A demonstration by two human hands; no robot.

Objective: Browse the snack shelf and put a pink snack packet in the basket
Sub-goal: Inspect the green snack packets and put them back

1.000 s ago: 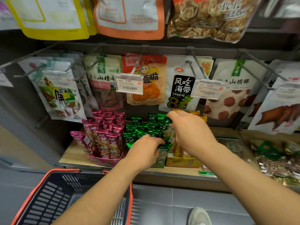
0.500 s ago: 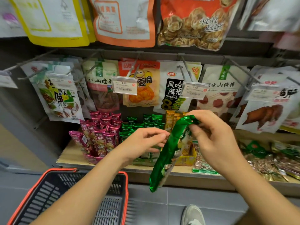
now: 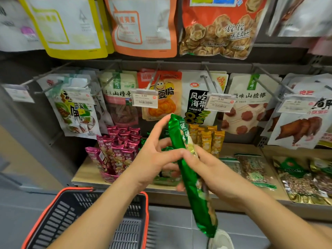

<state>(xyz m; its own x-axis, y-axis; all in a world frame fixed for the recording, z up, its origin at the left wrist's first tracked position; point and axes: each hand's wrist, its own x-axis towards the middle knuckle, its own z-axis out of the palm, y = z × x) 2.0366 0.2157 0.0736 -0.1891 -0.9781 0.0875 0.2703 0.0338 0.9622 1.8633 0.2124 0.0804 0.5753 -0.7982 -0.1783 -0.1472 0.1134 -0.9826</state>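
Green foil was what the hands had, not pink: the green packet point(image 3: 194, 191), which a second before had stood among its fellows in the box on the shelf point(image 3: 84, 175), had been drawn out and lifted toward the camera. It hung long and tilted, its top end up by the hanging bags and its bottom end down over the floor. The right hand point(image 3: 215, 173), which half a second earlier had held it alone by the top, now gripped it near the middle with its fingers closed round it. The left hand point(image 3: 156, 159), free until then, had come across and held it too, with the thumb on the front, the lower fingers behind and the forefinger straight up beside the top end.

I judged this to be browsing and no more; the colour was wrong for the task, so this packet would have to go back.

The pink snack packets point(image 3: 120, 150) stood upright and untouched in their pink display box point(image 3: 107, 177) at the left end of the shelf, just left of the green box point(image 3: 167, 180); the yellow packets point(image 3: 206, 141) stood to its right. The basket point(image 3: 80, 189) sat below the shelf on the left, well apart from the pink ones; only its slotted floor and walls showed, with no packet in the part in view.
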